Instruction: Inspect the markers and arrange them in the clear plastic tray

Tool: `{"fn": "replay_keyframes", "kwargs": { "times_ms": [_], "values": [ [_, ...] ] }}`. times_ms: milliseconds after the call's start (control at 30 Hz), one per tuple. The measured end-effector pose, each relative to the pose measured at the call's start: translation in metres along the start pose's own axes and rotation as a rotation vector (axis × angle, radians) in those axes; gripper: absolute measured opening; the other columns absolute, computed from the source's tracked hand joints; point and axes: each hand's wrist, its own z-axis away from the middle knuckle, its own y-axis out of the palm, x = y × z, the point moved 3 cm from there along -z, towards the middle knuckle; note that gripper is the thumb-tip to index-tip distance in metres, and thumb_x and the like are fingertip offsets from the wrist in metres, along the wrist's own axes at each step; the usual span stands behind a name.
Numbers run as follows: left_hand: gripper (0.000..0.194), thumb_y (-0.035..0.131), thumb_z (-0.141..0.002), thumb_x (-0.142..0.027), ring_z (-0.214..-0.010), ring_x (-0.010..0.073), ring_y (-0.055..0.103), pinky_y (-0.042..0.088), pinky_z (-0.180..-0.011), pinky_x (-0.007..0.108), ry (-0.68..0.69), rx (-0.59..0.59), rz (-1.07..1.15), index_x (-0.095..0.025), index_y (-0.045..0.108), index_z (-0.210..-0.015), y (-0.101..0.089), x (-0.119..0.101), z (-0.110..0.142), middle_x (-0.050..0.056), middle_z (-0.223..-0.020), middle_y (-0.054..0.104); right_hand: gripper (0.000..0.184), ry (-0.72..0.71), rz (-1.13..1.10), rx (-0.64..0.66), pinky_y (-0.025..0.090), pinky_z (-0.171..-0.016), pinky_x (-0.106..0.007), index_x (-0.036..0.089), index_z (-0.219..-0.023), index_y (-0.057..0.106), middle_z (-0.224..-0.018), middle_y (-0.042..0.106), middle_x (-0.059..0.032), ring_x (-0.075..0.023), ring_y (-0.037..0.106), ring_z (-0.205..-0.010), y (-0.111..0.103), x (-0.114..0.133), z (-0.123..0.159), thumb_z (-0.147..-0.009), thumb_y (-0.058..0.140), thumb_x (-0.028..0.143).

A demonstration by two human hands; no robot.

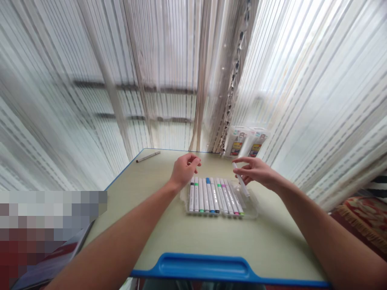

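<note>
My right hand (253,171) pinches a white marker (242,183) between thumb and fingers. The marker slants, its lower end over the right part of a clear plastic case (252,213). Side by side in this case lie several white markers (214,197) with green, blue, black, pink and purple end bands. At the case's upper left, my left hand (185,169) hovers with its fingers curled in, and nothing shows in them. A separate marker (148,157) with a dark end lies at the table's far left corner.
The pale table (169,233) has a blue rim and a blue molded tray (202,266) at its near edge. Two clear packages (246,143) stand at the back right. Striped sheer curtains (169,72) hang behind. A patterned fringed cloth (363,213) is at right.
</note>
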Motion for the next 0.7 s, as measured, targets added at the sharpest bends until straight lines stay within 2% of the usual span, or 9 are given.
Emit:
{"fn": "replay_keyframes", "kwargs": {
  "times_ms": [167,333,500,700],
  "values": [
    [0.023,0.057,-0.084,-0.037,-0.054,0.0103,0.059,0.043,-0.048,0.021,0.022,0.019,-0.029,-0.015,0.064,-0.082,0.000,-0.001,0.000,0.004,-0.078,0.070,0.060,-0.006,0.051,0.006,0.055,-0.044,-0.027,0.009,-0.113,0.062,-0.064,0.071,-0.0069,-0.0156,0.064,-0.048,-0.001,-0.001,-0.001,-0.067,0.084,0.040],
    [0.022,0.057,-0.085,-0.035,-0.055,0.0116,0.060,0.046,-0.053,0.023,0.088,0.053,-0.172,-0.015,0.064,-0.080,0.003,-0.014,0.006,0.004,-0.075,0.070,0.050,-0.050,0.191,0.034,0.044,-0.036,-0.020,0.010,-0.104,0.062,-0.051,0.064,-0.0005,-0.0111,0.056,-0.040,0.001,-0.005,-0.003,-0.069,0.082,0.040],
    [0.019,0.055,-0.088,-0.030,-0.063,0.0129,0.061,0.046,-0.058,0.023,0.274,0.149,-0.355,-0.016,0.066,-0.081,0.011,-0.028,0.016,0.003,-0.074,0.069,0.044,-0.050,0.294,0.062,0.039,-0.036,-0.019,0.012,-0.101,0.062,-0.050,0.063,0.0012,-0.0105,0.055,-0.039,0.004,-0.007,-0.004,-0.070,0.082,0.036],
    [0.016,0.053,-0.090,-0.023,-0.062,0.0111,0.057,0.044,-0.061,0.023,0.526,0.316,-0.445,-0.016,0.065,-0.083,0.029,-0.050,0.039,0.002,-0.074,0.067,0.041,-0.051,0.346,0.080,0.035,-0.036,-0.018,0.013,-0.099,0.061,-0.052,0.063,0.0018,-0.0094,0.055,-0.041,0.008,-0.003,-0.002,-0.069,0.081,0.035]
  ]
}}
